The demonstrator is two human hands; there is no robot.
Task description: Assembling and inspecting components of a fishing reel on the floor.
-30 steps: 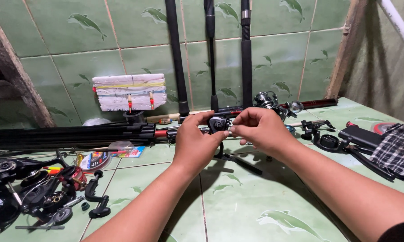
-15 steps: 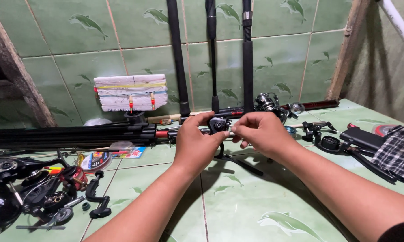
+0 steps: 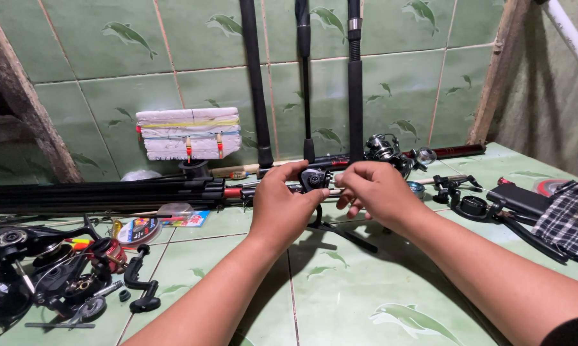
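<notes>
Hardly moved: our left hand [image 3: 279, 208] and right hand [image 3: 380, 192] still pinch small black reel [image 3: 314, 179] between them, rod [image 3: 173, 192] axis running leftward.

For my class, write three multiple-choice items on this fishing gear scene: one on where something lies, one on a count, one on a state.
1. Where does the checked cloth lie?
A. at the right edge of the tiled floor
B. under the pile of reels
C. draped over the upright rods

2. How many dark rods stand upright against the wall?
A. one
B. three
C. six

3. What are the left hand and right hand doing?
A. resting flat on the floor
B. both holding one small black reel
C. each holding a separate rod

Answers: 1 A, the cloth sits far right on the tiles. 2 B, three shafts rise side by side. 3 B, fingers of both hands close around the reel.
</notes>
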